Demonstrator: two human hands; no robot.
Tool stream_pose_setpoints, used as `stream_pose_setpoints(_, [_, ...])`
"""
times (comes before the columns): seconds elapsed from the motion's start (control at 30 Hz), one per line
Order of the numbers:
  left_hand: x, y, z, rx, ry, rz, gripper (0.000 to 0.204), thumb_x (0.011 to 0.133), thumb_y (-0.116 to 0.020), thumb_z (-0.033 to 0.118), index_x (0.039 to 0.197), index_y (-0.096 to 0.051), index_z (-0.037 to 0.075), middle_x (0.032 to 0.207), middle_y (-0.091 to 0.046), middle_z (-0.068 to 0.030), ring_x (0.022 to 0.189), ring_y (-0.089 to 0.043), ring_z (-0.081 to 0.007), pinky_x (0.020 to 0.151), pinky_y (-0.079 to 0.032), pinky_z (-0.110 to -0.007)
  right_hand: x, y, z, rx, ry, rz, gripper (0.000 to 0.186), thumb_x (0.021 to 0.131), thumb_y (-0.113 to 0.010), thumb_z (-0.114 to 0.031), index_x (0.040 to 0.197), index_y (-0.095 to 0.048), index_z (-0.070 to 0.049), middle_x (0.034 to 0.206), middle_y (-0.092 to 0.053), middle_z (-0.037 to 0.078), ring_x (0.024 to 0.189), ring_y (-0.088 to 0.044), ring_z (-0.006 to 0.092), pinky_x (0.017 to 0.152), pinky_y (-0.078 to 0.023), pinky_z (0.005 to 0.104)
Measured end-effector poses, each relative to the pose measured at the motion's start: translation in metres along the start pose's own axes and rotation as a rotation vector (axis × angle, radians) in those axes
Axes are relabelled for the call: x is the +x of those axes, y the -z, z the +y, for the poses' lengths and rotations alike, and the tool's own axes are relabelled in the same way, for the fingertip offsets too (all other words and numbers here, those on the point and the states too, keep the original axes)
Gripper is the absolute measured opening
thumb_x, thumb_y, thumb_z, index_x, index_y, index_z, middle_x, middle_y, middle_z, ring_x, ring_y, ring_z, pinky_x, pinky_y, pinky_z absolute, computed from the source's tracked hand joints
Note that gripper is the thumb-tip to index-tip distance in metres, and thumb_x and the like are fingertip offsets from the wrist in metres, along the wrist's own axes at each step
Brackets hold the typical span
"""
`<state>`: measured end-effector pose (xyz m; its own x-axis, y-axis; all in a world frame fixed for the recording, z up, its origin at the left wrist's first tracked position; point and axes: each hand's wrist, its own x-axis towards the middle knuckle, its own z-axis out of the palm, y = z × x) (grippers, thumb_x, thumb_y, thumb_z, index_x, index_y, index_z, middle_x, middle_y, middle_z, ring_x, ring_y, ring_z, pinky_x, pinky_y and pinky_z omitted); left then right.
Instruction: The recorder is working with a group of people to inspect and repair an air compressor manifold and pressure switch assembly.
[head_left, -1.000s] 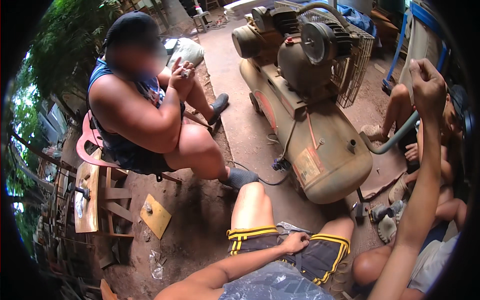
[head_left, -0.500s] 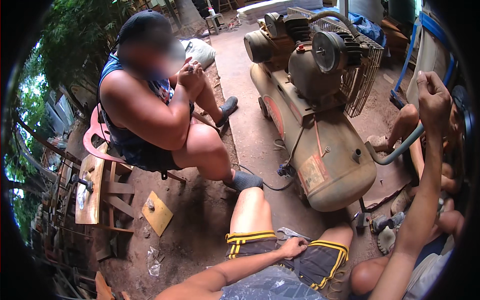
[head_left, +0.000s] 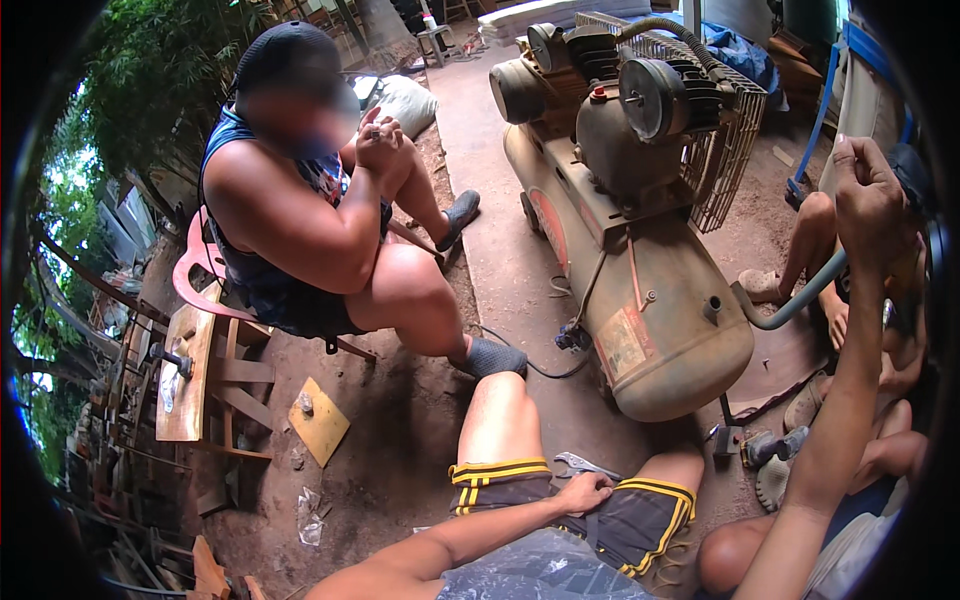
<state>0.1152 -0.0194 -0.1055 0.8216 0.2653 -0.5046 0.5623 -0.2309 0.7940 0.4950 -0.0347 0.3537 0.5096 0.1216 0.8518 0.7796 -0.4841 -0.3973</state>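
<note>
My left hand [head_left: 585, 493] lies loosely on my lap, over my dark shorts with yellow stripes [head_left: 505, 484]. Just beyond it, a metal wrench [head_left: 583, 464] shows between my thighs, partly hidden by the shorts. At the right, my right hand [head_left: 866, 190] is raised high, its thumb and fingers pressed together; anything pinched in them is too small to make out. Behind that forearm runs the grey tube handle [head_left: 805, 300] of a dusty air compressor [head_left: 660, 300], which stands in front of me with its rounded tank end nearest.
A seated person [head_left: 300, 200] on a pink chair [head_left: 198, 262] at the left holds their hands up. Other people [head_left: 905, 350] sit close at the right. A cordless power tool [head_left: 775, 445] lies by them. A wooden stool [head_left: 185, 385] and a yellowish board [head_left: 320, 420] are at left.
My hands keep nearly the same pose. The seated person at the left has shifted their fingers slightly, and a person's hand at the right now shows behind my forearm.
</note>
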Motion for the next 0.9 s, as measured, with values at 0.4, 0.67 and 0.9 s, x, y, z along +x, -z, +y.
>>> stream_pose_setpoints(0.4, [-0.008,0.003,0.006,0.004,-0.010,0.012,0.033,0.091,-0.063,0.028,0.113,-0.072,0.005,0.110,-0.073,-0.0177,0.106,-0.070,-0.0312,0.095,-0.053,-0.041,0.000,-0.004,0.000,0.091,0.126,0.052,0.019,0.099,-0.067,-0.021,0.088,-0.069,-0.006,0.062,-0.037,-0.010,0.057,-0.031,0.0001,0.049,-0.024,0.0229])
stream_pose_setpoints(0.67, [-0.004,0.000,-0.001,0.012,0.013,0.001,0.037,0.093,-0.064,0.035,0.116,-0.071,0.008,0.109,-0.074,-0.0133,0.105,-0.070,-0.0301,0.095,-0.052,-0.042,0.001,0.004,-0.005,0.058,0.060,-0.022,0.025,0.097,-0.066,-0.030,0.090,-0.068,-0.007,0.063,-0.057,0.001,0.059,-0.051,0.0083,0.058,-0.045,0.0292])
stream_pose_setpoints(0.9, [-0.003,-0.003,-0.004,0.031,0.008,0.038,0.034,0.093,-0.064,0.034,0.114,-0.072,0.009,0.108,-0.075,-0.0128,0.103,-0.071,-0.0299,0.093,-0.053,-0.042,0.001,0.007,-0.010,0.023,0.046,-0.006,0.024,0.097,-0.064,-0.031,0.090,-0.068,-0.008,0.063,-0.059,0.005,0.057,-0.053,0.0135,0.059,-0.046,0.0332])
